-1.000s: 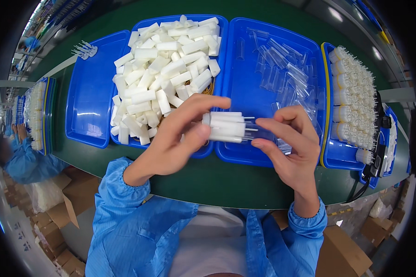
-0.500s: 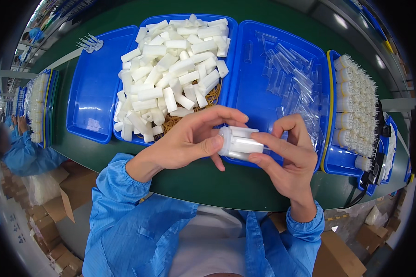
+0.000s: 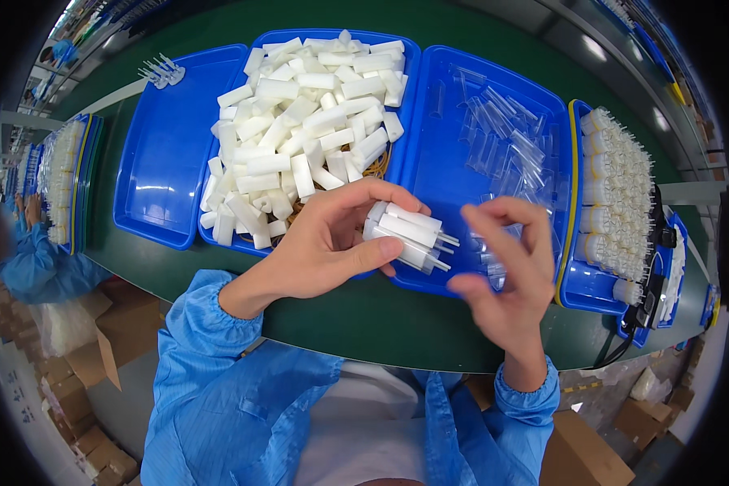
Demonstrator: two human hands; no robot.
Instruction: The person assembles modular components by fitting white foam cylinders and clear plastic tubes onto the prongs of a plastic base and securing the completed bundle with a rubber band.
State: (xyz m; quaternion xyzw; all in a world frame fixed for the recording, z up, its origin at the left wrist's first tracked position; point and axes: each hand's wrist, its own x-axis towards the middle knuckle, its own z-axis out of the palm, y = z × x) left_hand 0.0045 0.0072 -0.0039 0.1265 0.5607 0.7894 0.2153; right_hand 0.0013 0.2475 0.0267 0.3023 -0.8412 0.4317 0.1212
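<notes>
In front of my chest, my left hand (image 3: 332,243) is wrapped round a white cylindrical assembly (image 3: 405,235). White blocks are packed round its body, and several thin prongs stick out of its right end. My right hand (image 3: 510,275) is a short way to the right, slightly blurred, with thumb and fingers apart and nothing between them. It hovers over the near edge of a blue tray (image 3: 433,162) that holds clear plastic pieces (image 3: 506,134). Beyond my left hand, white blocks (image 3: 300,121) with holes are heaped in another blue tray (image 3: 255,36), with tan rubber bands (image 3: 377,162) showing beneath.
At the left, a blue tray (image 3: 166,162) holds a few pronged white pieces (image 3: 162,71). To the right, a tray carries rows of similar pronged assemblies (image 3: 616,194), near a black cable (image 3: 620,352). Another person (image 3: 32,251) in blue sits far left. Cardboard boxes (image 3: 583,449) stand below the green table (image 3: 364,332).
My right hand has let go of the assembly and drawn back to the right, its fingers spreading. The assembly's prongs now show, and it tilts down to the right in my left hand.
</notes>
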